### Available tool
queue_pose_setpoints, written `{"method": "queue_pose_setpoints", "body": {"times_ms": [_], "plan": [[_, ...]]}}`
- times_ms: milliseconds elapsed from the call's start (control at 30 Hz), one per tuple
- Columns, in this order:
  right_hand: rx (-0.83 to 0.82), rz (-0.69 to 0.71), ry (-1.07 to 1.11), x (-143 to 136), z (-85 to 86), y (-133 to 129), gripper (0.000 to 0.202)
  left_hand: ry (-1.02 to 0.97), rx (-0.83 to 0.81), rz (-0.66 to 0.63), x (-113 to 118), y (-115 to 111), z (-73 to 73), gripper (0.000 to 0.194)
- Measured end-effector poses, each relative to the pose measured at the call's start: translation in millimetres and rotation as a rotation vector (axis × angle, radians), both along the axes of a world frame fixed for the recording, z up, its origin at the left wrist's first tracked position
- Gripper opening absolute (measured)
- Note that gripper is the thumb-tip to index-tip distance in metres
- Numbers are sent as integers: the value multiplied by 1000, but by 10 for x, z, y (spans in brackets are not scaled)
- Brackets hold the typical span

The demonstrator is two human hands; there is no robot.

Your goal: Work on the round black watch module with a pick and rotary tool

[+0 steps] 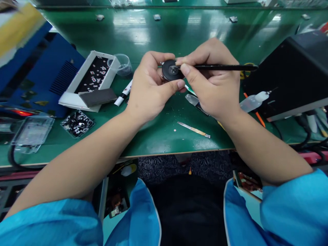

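Near the middle of the view, my left hand is closed round the rim of a round black disc-shaped part, thumb below and fingers above. My right hand pinches a thin black rod-like tool between thumb and fingers. The tool's tip lies over the centre of the disc, where a small metallic detail shows; whether they touch I cannot tell. Below the hands, a pair of metal tweezers lies on the green bench top. A marker rests just left of my left hand.
At left stand a white box with small parts, a clear cup, a small tray of black pieces and a blue machine. At right are a needle-tipped bottle, an orange stick and a black box.
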State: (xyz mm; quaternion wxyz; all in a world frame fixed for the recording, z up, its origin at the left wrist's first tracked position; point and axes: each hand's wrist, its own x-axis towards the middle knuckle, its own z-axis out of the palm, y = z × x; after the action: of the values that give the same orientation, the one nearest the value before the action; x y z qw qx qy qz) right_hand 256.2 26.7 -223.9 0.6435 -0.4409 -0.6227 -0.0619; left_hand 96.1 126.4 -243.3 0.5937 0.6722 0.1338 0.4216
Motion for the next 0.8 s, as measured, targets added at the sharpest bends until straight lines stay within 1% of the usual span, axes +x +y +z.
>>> {"method": "queue_pose_setpoints", "body": {"times_ms": [67,200,267,333,400,467,567,700,800], "plan": [[2,-35,36,-23,8,-12,20,34,-16,17,7,10,-13,77],[13,75,54,-25,-2,-7,18,3,-28,-3,51,99,-113,78],[-14,82,50,-6,-21,8,28,-5,-40,-18,63,136,-164,80],[-80,30,51,8,-37,17,41,-5,-43,-22,60,147,-191,83],[-146,5,67,10,-43,13,48,-12,-32,-26,48,142,-196,86],[-162,29,82,3,-43,0,46,-7,-26,-38,37,136,-188,85],[-119,60,69,-7,-50,-12,39,-15,-27,-44,33,133,-179,83],[-61,53,54,0,-77,4,35,-16,-18,-33,44,110,-173,85],[-88,46,49,-1,-81,7,32,-25,-3,7,47,83,-168,84]]}}
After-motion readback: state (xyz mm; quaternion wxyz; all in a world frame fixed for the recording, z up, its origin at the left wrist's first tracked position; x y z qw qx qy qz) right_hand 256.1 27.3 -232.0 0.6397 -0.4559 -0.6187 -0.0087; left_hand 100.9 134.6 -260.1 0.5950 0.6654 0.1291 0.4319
